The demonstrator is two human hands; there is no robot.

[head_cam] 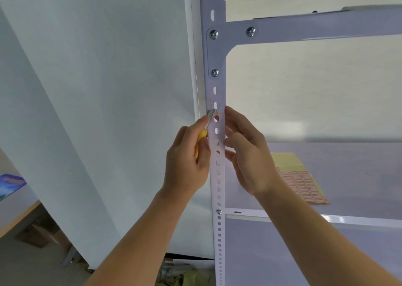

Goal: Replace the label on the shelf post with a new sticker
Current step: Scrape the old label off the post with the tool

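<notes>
A white perforated shelf post (217,177) runs up the middle of the head view. My left hand (187,161) grips a yellow-handled scraper (201,139), and its metal tip (211,113) lies against the post's left edge. Just right of the tip a small red-printed label remnant (219,112) clings to the post. My right hand (248,153) rests on the post's right edge, index finger stretched up beside the remnant, other fingers loosely bent. A yellow sheet of red-bordered stickers (302,185) lies on the shelf behind my right hand.
A horizontal beam (326,27) is bolted to the post above my hands. The shelf board (348,177) spreads to the right. A white wall panel (97,111) fills the left. A table edge (19,216) with a blue item (10,183) sits at the lower left.
</notes>
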